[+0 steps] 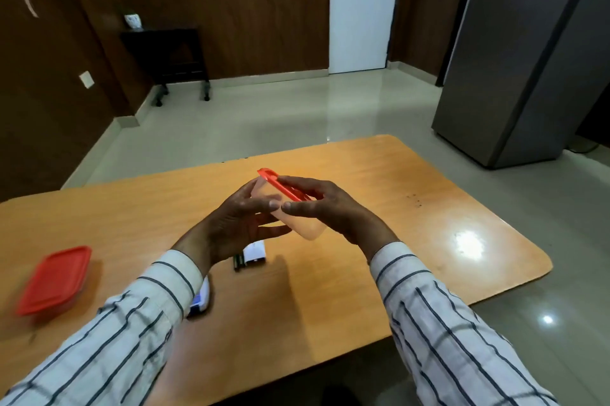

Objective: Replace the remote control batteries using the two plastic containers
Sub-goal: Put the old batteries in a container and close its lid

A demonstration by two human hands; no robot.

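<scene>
A clear plastic container (305, 228) with a red lid (284, 188) is held tilted above the wooden table (412, 207). My left hand (241, 224) grips its left side and my right hand (330, 207) covers its right side and lid edge. A second red-lidded container (54, 280) rests on the table at the left, blurred. Beneath my hands lie a white remote control (255, 252) and dark batteries (238, 262). Another white and blue object (199, 301) is partly hidden under my left sleeve.
The table's far and right edges drop to a shiny tiled floor. A grey refrigerator (528, 59) stands at the right, a white door (361, 9) behind, and a dark small side table (168, 55) by the wooden wall.
</scene>
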